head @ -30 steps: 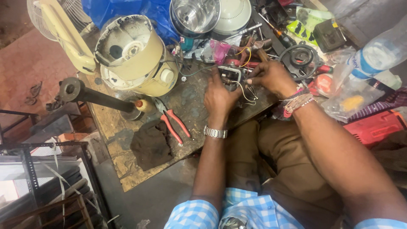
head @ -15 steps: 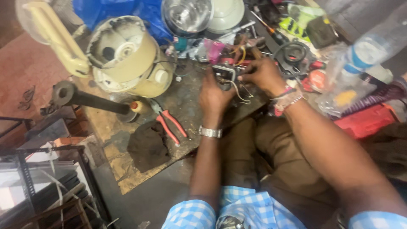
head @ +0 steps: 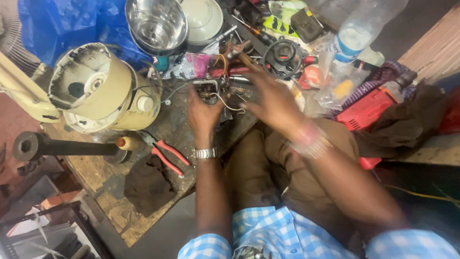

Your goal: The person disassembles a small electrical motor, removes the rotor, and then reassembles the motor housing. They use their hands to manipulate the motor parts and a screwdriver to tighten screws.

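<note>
Head view: a small wired part is gripped at the bench edge by the left hand, fingers curled shut around it from below. The right hand is seen blurred just to its right, fingers spread and empty as far as can be told. The part lies directly ahead of the left hand; red pliers lie well left.

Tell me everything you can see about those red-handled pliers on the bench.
The pliers have two red, seemingly plastic-coated handles and dark metal jaws. They lie flat on the worn wooden board, jaws toward the cream appliance body, handles slightly spread toward the dark cloth. Neither hand touches them; the left hand is nearest.
</note>
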